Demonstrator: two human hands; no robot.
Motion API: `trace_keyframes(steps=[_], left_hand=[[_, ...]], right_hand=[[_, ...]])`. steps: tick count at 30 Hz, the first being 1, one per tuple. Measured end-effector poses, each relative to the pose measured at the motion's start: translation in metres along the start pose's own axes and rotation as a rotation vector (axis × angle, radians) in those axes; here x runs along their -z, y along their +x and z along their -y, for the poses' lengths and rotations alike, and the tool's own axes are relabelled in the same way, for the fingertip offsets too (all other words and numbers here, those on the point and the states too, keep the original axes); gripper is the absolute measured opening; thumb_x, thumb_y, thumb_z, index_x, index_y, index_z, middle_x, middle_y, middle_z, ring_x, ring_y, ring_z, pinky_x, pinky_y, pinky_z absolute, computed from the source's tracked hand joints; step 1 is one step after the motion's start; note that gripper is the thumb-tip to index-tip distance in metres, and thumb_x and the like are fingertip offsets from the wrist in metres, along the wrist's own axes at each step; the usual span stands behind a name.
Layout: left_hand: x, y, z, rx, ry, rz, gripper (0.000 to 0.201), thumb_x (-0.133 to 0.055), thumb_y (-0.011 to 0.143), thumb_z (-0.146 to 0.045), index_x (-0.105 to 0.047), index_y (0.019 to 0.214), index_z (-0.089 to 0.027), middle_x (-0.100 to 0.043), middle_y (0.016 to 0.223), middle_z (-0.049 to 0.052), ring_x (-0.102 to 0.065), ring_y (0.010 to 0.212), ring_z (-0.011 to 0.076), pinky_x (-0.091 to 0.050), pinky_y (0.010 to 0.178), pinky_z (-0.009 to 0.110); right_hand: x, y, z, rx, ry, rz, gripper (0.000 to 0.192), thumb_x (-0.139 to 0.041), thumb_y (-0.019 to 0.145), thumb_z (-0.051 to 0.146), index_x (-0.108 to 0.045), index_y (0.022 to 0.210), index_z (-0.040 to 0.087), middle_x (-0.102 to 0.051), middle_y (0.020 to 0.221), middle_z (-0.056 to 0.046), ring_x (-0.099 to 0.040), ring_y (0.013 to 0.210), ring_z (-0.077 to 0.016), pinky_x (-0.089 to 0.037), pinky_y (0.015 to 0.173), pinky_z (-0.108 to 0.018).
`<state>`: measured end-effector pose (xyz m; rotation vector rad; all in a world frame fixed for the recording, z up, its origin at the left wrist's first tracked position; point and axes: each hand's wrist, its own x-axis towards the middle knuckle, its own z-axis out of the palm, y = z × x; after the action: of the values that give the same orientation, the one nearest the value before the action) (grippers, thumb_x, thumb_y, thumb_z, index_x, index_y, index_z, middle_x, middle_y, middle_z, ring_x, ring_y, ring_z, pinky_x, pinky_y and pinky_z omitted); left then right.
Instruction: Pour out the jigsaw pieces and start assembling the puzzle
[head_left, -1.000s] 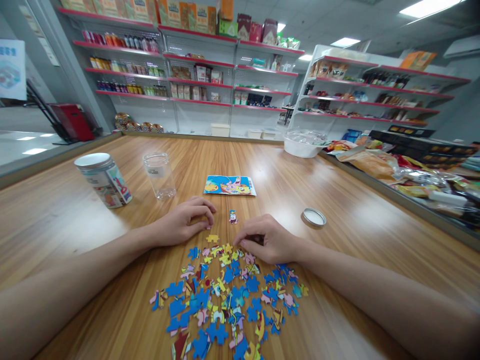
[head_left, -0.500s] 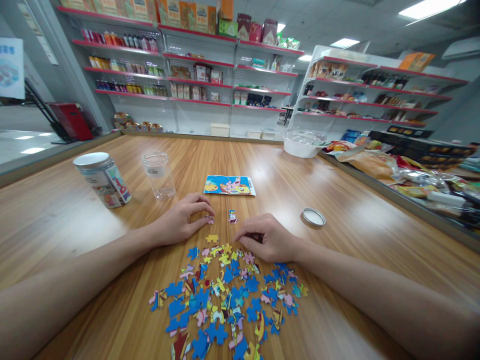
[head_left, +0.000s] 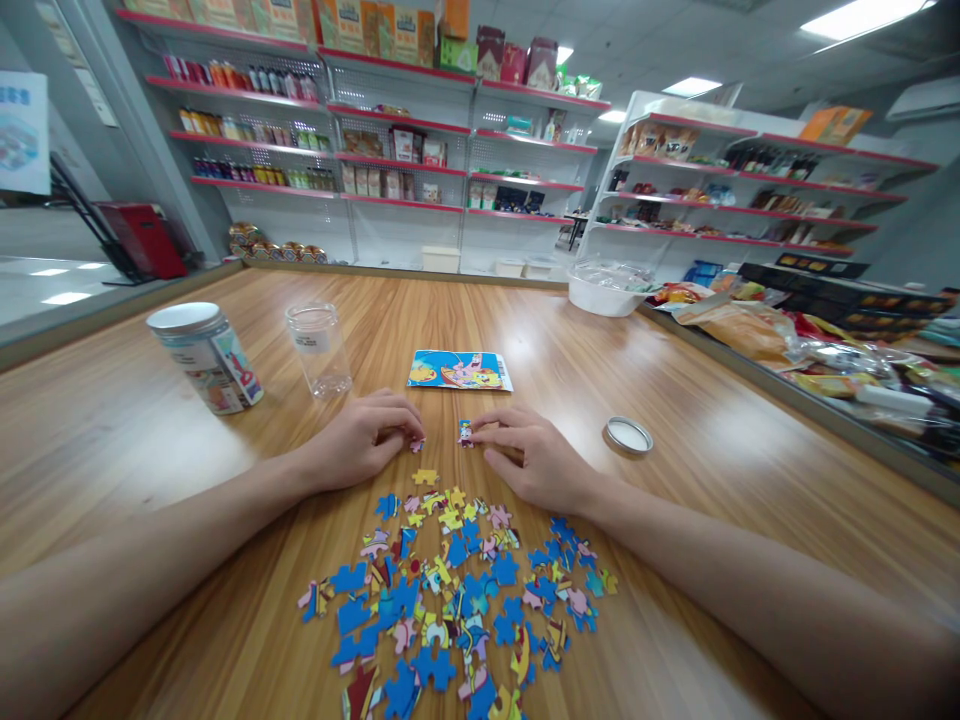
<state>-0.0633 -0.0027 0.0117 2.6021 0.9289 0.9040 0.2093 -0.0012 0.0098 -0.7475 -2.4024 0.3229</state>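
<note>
Wooden table (head_left: pixel 675 400): piece (head_left: pixel 466 432) at right fingertips (head_left: pixel 480 432)

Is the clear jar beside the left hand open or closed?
Open: the clear jar stands upright with no lid on its mouth; a loose lid lies apart.

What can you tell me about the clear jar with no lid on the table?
The clear jar is a small see-through cylinder that looks like plastic, with a threaded neck and a white label near the top. It stands upright, open and seemingly empty, on the wooden table. A lidded jar with a printed wrap stands apart to its left. Nothing touches it; the left hand lies nearer the camera, clear of it.
</note>
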Motion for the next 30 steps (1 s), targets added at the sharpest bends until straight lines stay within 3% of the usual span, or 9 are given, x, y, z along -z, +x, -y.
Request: trace_keyframes(steps=[7, 10, 20, 30], left_hand=[[-0.0006, -0.0026, 0.0039, -0.039, -0.03, -0.129, 0.032, -0.047, 0.08, 0.002, -0.071, 0.073, -0.017, -0.07, 0.085, 0.003, -0.064, 0.082, 0.0134, -0.052, 0.076, 0.027], [-0.0006, -0.0029, 0.0057, -0.058, -0.039, -0.095, 0.032, -0.048, 0.081, 0.001, -0.072, 0.072, -0.018, -0.072, 0.085, 0.001, -0.065, 0.082, 0.0135, -0.052, 0.077, 0.028], [-0.0019, -0.0016, 0.0056, -0.174, -0.053, 0.063, 0.045, -0.046, 0.086, 0.001, -0.072, 0.113, -0.024, -0.071, 0.111, 0.005, -0.062, 0.104, 0.0184, -0.052, 0.092, 0.038], [-0.0018, -0.001, 0.0056, -0.215, -0.041, 0.133, 0.048, -0.045, 0.09, 0.0, -0.065, 0.124, -0.026, -0.065, 0.119, 0.007, -0.056, 0.111, 0.0204, -0.047, 0.097, 0.041]], right_hand=[[-0.0006, 0.0001, -0.0007, 0.002, -0.025, 0.02, 0.031, -0.054, 0.088, 0.01, -0.073, 0.111, 0.018, -0.069, 0.117, -0.008, -0.062, 0.107, -0.0204, -0.049, 0.097, -0.042], [0.0005, 0.0003, 0.0003, 0.001, -0.03, 0.037, 0.031, -0.054, 0.088, 0.011, -0.072, 0.112, 0.018, -0.07, 0.117, -0.008, -0.062, 0.105, -0.0209, -0.05, 0.096, -0.042], [0.0024, -0.0001, 0.0022, 0.004, -0.055, 0.085, 0.035, -0.053, 0.089, 0.014, -0.07, 0.12, 0.019, -0.066, 0.122, -0.01, -0.059, 0.11, -0.022, -0.048, 0.099, -0.044], [0.0022, -0.0003, 0.0017, 0.003, -0.072, 0.088, 0.035, -0.054, 0.089, 0.015, -0.069, 0.121, 0.021, -0.064, 0.124, -0.01, -0.058, 0.112, -0.0226, -0.047, 0.1, -0.045]])
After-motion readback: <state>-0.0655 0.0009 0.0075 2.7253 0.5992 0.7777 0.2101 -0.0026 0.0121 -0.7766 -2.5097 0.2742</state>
